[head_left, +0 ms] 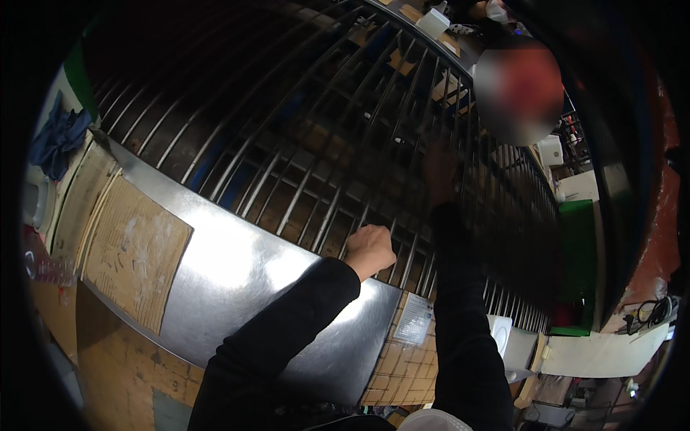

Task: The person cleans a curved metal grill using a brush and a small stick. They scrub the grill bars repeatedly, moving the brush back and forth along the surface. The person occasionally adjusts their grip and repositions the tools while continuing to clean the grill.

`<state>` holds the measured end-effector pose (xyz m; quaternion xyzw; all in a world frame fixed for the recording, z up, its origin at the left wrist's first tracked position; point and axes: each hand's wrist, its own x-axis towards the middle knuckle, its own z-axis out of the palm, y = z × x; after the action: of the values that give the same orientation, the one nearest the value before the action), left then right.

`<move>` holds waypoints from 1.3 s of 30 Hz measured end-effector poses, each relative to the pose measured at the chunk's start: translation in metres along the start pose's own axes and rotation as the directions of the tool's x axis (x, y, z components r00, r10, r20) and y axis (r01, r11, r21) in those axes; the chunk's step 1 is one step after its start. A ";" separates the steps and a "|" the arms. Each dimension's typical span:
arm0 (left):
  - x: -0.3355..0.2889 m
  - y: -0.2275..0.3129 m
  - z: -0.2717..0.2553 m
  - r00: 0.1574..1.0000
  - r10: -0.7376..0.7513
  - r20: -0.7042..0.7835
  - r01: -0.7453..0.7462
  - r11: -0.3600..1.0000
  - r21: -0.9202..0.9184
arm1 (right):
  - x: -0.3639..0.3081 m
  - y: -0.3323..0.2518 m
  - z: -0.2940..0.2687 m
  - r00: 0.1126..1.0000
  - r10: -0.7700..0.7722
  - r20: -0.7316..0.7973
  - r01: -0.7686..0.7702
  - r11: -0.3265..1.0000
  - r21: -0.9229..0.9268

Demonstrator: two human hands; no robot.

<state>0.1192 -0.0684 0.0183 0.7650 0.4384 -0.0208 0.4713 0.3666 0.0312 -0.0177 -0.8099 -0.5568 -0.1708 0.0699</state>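
Note:
A rack of long parallel metal bars (260, 188) stretches across the view ahead of me. My left hand (371, 250) is closed in a fist at the near ends of the bars, just above the edge of a shiny metal sheet (237, 266). What those fingers hold, if anything, is hidden. Farther out, my right hand (440, 171) reaches over the bars in deep shadow. Its fingers are too dark and blurred to make out. Small white spots show among the bars close to it.
At the left lies a worn cardboard sheet (136, 251), with a dark blue cloth (59, 136) beyond it. A paper sheet (414, 318) rests on brown cardboard near my right forearm. Green panels (577, 251) and a reddish surface (650, 251) stand right. Another person is at the far right.

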 end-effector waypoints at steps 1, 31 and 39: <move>0.001 0.000 0.001 1.000 -0.014 -0.001 0.014 1.000 0.011 | -0.015 -0.004 -0.006 0.999 0.036 0.026 -0.036 0.999 0.001; -0.013 0.015 0.046 0.962 0.266 -0.063 -0.262 0.963 0.057 | -0.140 0.054 -0.068 0.957 0.262 0.122 -0.289 0.861 0.419; -0.004 0.015 0.046 0.979 0.201 0.022 -0.201 0.979 0.007 | -0.140 0.057 -0.058 0.951 0.262 0.163 -0.308 0.830 0.465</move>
<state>0.1447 -0.1077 0.0057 0.8073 0.3536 0.0169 0.4721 0.3626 -0.1300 -0.0087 -0.8472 -0.4572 0.0242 0.2694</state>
